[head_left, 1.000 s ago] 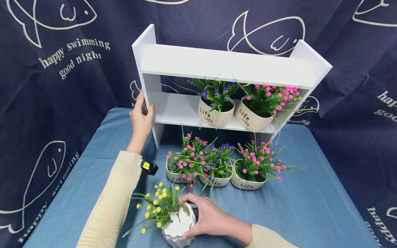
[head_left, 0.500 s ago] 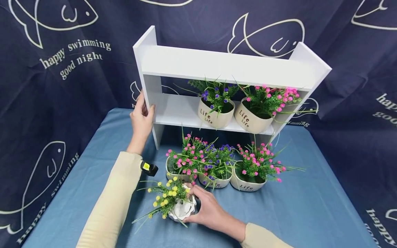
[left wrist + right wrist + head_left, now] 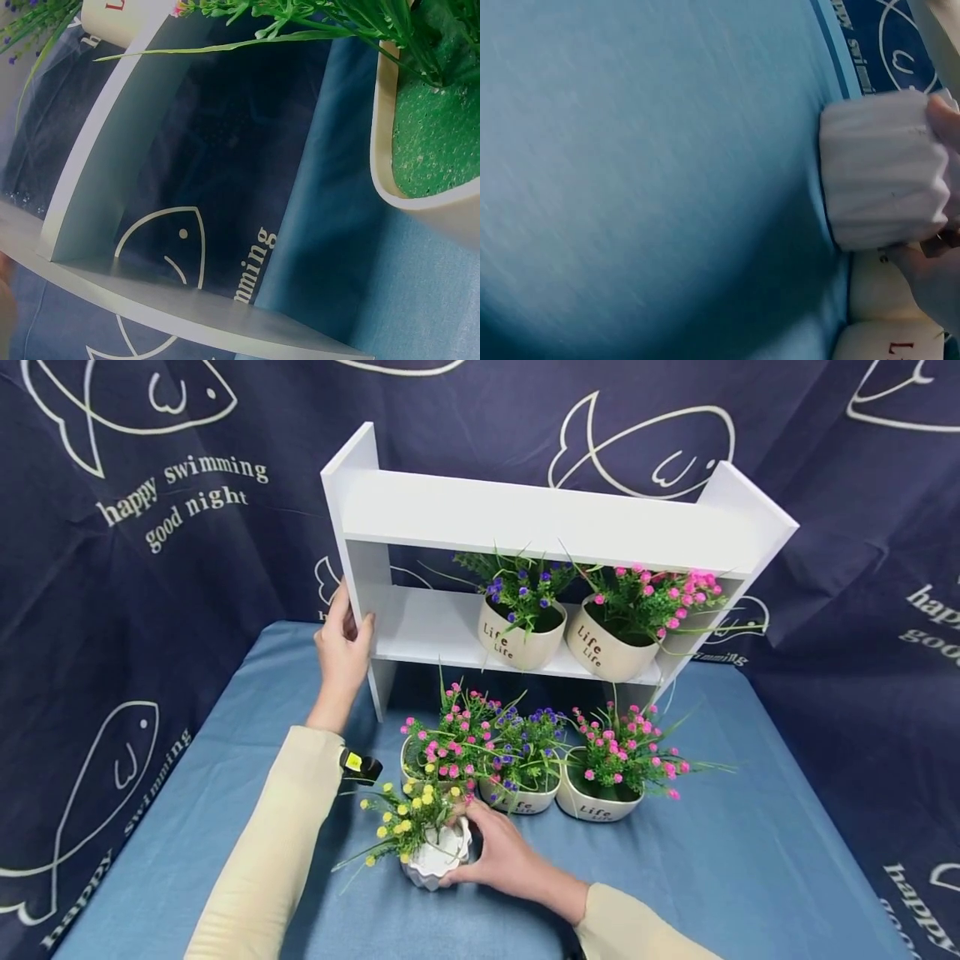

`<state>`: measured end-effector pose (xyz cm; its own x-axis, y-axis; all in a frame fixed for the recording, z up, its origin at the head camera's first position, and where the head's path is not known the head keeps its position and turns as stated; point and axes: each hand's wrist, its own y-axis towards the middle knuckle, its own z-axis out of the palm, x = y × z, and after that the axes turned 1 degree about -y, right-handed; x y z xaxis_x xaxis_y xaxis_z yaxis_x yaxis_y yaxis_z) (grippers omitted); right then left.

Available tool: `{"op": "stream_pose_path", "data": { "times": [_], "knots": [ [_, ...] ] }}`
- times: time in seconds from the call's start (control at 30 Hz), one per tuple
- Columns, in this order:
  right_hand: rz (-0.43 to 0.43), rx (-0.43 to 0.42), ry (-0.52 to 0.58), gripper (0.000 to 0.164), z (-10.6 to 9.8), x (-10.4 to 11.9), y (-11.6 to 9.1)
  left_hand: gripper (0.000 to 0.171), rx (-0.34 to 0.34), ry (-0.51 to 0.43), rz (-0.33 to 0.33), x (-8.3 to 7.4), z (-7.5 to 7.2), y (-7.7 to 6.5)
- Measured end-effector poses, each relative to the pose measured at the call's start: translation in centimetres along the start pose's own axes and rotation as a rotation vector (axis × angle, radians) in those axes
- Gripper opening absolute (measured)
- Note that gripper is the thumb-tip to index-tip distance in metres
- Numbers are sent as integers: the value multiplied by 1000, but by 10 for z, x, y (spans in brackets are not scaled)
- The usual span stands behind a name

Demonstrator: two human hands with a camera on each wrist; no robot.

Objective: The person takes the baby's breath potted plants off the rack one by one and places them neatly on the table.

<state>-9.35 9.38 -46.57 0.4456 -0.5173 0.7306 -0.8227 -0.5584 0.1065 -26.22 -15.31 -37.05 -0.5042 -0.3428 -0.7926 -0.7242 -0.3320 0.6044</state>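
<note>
My left hand (image 3: 343,652) grips the left side panel of a white two-tier shelf (image 3: 525,514), thumb on the front edge. Low in the head view, my right hand (image 3: 506,856) holds a white fluted flower pot (image 3: 438,858) by its rim, with yellow flowers (image 3: 405,814) leaning out to the left. In the right wrist view the pot (image 3: 885,172) is on or just over the blue cloth; which one, I cannot tell. Directly behind it stands a cream pot of pink flowers (image 3: 457,735), partly hidden by the yellow blooms.
Beside that pink plant are a purple-flowered pot (image 3: 521,797) and another pink-flowered pot (image 3: 600,808). The shelf's lower board carries a purple-flowered pot (image 3: 517,639) and a pink-flowered pot (image 3: 611,647). A dark fish-print curtain (image 3: 187,568) hangs behind the blue cloth-covered table (image 3: 735,860).
My right hand has carried the white fluted pot away from the table's front, toward the row of cream pots. The left hand has stayed on the shelf panel.
</note>
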Motion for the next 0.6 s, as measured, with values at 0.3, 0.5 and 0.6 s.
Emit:
{"op": "stream_pose_path", "data": {
  "times": [0.3,0.5,0.6],
  "knots": [
    [39,75,-7,78,-4,0,4,57,0,1,-8,-1,0,-1],
    [47,26,-33,81,-4,3,4,57,0,-5,-6,-1,1,1],
    [56,30,-46,82,-4,6,4,56,-1,-1,-4,-1,1,0]
  ]
}}
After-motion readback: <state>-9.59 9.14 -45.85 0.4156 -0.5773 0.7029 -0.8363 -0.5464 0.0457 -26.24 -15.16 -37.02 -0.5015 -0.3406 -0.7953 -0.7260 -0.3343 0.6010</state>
